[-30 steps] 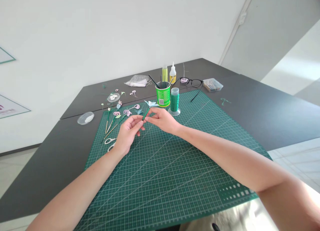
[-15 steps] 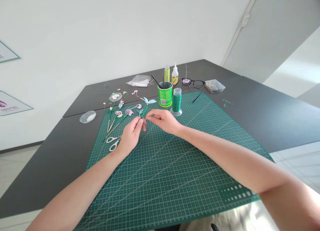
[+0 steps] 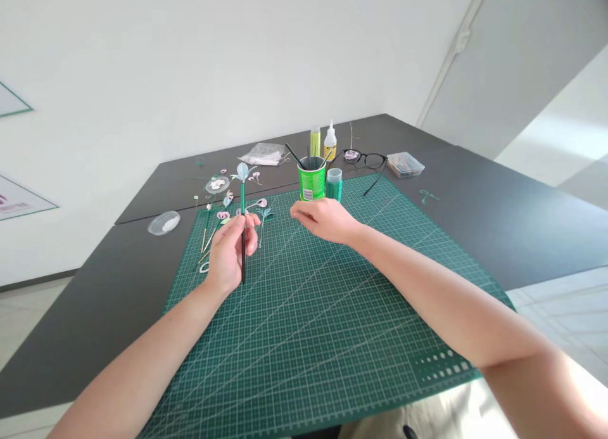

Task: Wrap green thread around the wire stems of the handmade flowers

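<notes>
A thin dark stick (image 3: 243, 255), its upper part wrapped in green, stands nearly upright in my left hand (image 3: 230, 252). Pale blue petals (image 3: 242, 171) spread from its top. My right hand (image 3: 324, 219) is raised above the green cutting mat (image 3: 332, 312), in front of the green cup (image 3: 311, 180) and the green thread spool (image 3: 334, 184), whose base it hides. Its fingers are bent together, and whatever they may pinch is too small to see. A small blue flower (image 3: 265, 215) lies on the mat between my hands.
Several flower stems and sticks (image 3: 204, 239) lie at the mat's left, by partly hidden scissors (image 3: 204, 268). Clear dishes (image 3: 164, 223) are farther left. Behind stand a glue bottle (image 3: 330, 142) and a yellow-green spool (image 3: 315, 141); glasses (image 3: 375, 161) and a clear box (image 3: 405, 165) lie right.
My left hand has moved left and turned the stick upright, away from my right hand. My right hand has shifted slightly right. The small blue flower now shows fully on the mat.
</notes>
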### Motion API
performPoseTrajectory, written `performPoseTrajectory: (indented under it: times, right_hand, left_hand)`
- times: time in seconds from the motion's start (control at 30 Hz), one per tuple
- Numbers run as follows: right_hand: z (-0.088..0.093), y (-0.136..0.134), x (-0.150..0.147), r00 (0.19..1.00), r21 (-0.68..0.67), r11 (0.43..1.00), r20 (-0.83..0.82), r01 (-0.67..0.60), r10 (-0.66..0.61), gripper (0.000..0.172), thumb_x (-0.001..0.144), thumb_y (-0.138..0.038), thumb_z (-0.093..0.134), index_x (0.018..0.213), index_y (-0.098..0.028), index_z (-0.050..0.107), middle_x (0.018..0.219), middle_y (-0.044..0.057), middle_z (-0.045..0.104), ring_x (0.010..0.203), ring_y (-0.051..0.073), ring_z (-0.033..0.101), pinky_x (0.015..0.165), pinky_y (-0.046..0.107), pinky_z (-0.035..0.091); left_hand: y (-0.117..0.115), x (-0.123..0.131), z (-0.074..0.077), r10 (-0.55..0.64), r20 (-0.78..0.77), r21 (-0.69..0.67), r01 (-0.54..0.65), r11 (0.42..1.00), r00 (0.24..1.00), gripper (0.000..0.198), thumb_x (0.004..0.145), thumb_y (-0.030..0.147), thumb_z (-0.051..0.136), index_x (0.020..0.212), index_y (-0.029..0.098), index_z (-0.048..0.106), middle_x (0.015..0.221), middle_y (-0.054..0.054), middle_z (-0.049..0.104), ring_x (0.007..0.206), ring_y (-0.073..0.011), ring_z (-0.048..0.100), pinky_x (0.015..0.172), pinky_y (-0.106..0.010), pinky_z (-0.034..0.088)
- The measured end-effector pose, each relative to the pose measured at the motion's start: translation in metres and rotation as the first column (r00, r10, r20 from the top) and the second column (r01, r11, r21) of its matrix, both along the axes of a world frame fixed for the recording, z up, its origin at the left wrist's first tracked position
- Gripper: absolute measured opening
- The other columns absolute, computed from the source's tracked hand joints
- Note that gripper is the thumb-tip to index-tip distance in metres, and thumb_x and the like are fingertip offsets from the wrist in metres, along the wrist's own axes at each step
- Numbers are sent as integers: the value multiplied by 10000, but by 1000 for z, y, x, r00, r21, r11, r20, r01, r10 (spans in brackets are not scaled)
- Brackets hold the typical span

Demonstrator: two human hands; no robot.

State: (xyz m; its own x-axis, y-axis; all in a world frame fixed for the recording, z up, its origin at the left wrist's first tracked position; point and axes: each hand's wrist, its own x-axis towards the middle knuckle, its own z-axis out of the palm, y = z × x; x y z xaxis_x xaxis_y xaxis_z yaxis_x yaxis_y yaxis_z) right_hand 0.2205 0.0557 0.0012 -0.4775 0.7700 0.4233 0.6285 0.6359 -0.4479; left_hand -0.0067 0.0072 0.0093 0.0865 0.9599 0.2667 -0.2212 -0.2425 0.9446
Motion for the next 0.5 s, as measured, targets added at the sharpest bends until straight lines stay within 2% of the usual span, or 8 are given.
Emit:
performPoseTrajectory:
  times: [0.07, 0.13, 0.17, 0.27, 0.4, 0.5]
  right_hand:
    - [8, 2, 10, 992, 226, 973, 107, 42, -68, 229, 1014, -207, 472, 960, -186, 693, 793, 45, 692, 688, 161, 577, 638, 290, 359]
    - [19, 5, 20, 976, 380, 922, 165, 69, -141, 298, 1041, -215, 412, 945, -189, 693, 782, 48, 686, 710, 167, 568, 737, 326, 398]
    - [25, 7, 24, 967, 438, 895, 179, 86, -180, 317, 1042, -201, 399, 930, -194, 695, 753, 40, 673, 712, 167, 556, 806, 351, 406]
    - [46, 20, 37, 939, 562, 806, 140, 186, -314, 319, 1015, -149, 411, 942, -219, 714, 733, 26, 646, 786, 185, 552, 996, 441, 349]
    - [89, 41, 55, 874, 595, 700, -12, 396, -485, 313, 999, -149, 427, 1003, -207, 735, 808, 49, 657, 902, 215, 580, 1055, 520, 299]
    - [135, 47, 66, 811, 487, 693, -58, 532, -582, 258, 983, -153, 496, 1036, -167, 748, 880, 77, 693, 910, 197, 596, 1049, 519, 314]
  left_hand:
    - [1, -2, -3, 23, -98, 70, -17, 997, 995, 286, 963, 388, 605, 771, 180, 645, 723, 0, 589, 503, -80, 428, 539, -239, 406]
    - [2, -4, -7, 31, -243, 138, 3, 990, 969, 305, 997, 377, 554, 770, 193, 641, 534, 30, 469, 585, -134, 503, 695, -271, 462]
    - [2, -4, -9, 34, -294, 152, 12, 988, 955, 317, 1012, 382, 523, 777, 199, 632, 503, 40, 441, 583, -142, 498, 731, -287, 461]
    - [2, -5, -14, 26, -415, 136, 34, 990, 910, 335, 1026, 394, 480, 791, 198, 617, 501, 52, 433, 528, -138, 444, 695, -301, 433]
    - [5, -7, -17, 26, -483, 104, 28, 994, 875, 363, 1032, 433, 444, 819, 192, 612, 539, 53, 424, 499, -129, 391, 588, -284, 376]
    - [9, -8, -18, 43, -494, 84, -2, 996, 868, 354, 1024, 434, 437, 845, 185, 615, 594, 47, 460, 491, -115, 367, 570, -274, 366]
